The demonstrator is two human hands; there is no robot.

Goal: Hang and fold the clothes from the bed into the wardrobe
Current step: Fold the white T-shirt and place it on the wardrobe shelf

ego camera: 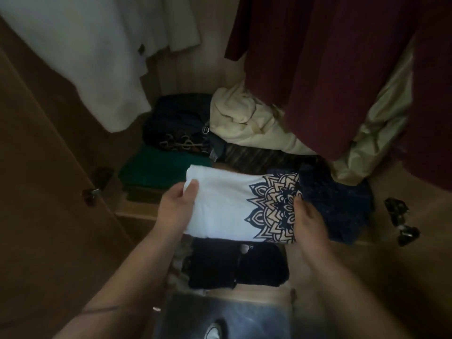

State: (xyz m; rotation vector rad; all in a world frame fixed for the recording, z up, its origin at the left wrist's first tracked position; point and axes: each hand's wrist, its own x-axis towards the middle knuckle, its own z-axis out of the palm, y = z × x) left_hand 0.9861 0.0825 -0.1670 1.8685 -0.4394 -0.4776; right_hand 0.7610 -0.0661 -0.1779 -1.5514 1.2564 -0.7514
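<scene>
I am holding the folded white shirt (227, 206) at frame center, left hand (177, 205) pinching its left edge, right hand (307, 216) clasping its printed right edge, near the green stack (159, 172).

The only camera, worn on the head, is looking forward and steeply down into the wardrobe (208, 69) from close by, so the folded white shirt (225, 204) is filling the centre. The left hand (175, 204) is entering from 7 o'clock and the right hand (305, 221) from 5 o'clock. The white garment (97, 57) is hanging at 10 o'clock and the dark red garment (330, 57) at 1 o'clock.
</scene>
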